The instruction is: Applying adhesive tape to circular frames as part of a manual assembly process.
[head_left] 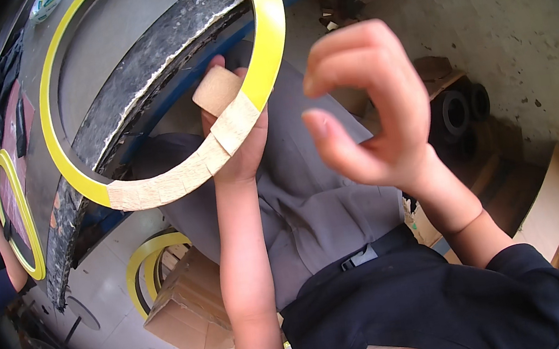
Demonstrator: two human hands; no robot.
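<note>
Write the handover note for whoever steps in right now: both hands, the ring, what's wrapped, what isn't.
Left hand: grips the large yellow ring at its lower right, a small roll of tan masking tape against its fingers.
Right hand: raised, fingers curled, holding nothing.
Done: tan tape covers the ring's lower arc.
Left: the remaining rim is bare yellow.
Nearby: another yellow ring by a cardboard box below.

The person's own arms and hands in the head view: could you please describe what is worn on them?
Both forearms are bare from elbow to fingers. The left hand and the right hand wear no gloves, and no rings or watch show. A thin band mark circles the right wrist. A short dark navy sleeve covers the right upper arm; the left upper arm runs out of the frame.
</note>
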